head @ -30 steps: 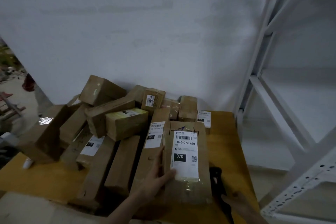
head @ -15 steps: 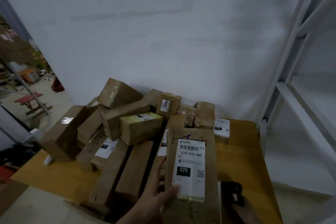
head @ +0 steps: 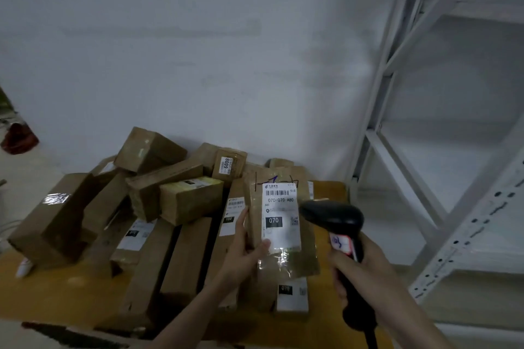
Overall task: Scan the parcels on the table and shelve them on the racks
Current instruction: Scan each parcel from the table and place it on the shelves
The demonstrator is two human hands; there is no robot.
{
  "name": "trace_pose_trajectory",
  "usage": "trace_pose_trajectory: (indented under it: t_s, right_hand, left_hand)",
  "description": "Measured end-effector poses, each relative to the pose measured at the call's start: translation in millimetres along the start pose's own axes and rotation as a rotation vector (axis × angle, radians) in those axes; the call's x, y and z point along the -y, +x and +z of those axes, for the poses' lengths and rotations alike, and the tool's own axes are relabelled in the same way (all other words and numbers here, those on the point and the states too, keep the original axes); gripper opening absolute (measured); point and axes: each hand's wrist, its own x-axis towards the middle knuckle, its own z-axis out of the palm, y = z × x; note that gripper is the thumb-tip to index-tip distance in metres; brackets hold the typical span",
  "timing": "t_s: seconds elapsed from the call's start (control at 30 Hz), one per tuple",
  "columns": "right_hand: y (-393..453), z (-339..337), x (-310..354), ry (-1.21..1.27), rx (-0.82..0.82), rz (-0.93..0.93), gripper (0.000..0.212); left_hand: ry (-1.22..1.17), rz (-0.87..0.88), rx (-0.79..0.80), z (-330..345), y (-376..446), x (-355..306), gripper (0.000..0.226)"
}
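Cardboard parcel [head: 279, 224] was held above the desk [head: 330, 193] by the left hand [head: 246, 249], fingers and thumb clamped on its lower left edge; its long axis ran away from the person, label facing up. "070-070 A80" and "070" were printed there. The black barcode scanner [head: 337, 224] was gripped by the right hand [head: 365, 269], nose pointed at the label. "6008" was read on a rear parcel [head: 229, 164].

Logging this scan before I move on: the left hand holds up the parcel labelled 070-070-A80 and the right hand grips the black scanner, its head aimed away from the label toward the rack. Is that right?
Not quite. The head view shows the black scanner pointing at the label, not toward the rack. The rest stands: the left hand holds up the parcel labelled 070-070-A80 and the right hand grips the scanner.
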Motion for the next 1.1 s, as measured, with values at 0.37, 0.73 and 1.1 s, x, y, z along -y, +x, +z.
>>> trace_pose_trajectory:
  t_s: [0.37, 0.73, 1.1]
  right_hand:
    - [-9, 29, 16, 0.013, -0.129, -0.122, 0.023]
    - [-12, 30, 11, 0.009, -0.161, -0.12, 0.024]
    - [12, 8, -24, -0.006, -0.321, -0.121, 0.019]
  left_hand:
    - [0.023, 0.129, 0.098, 29, 5, -14, 0.082]
    - [0.024, 0.114, 0.089, 27, 0, -18, 0.086]
    - [-0.005, 0.124, 0.104, 10, -1, -18, 0.085]
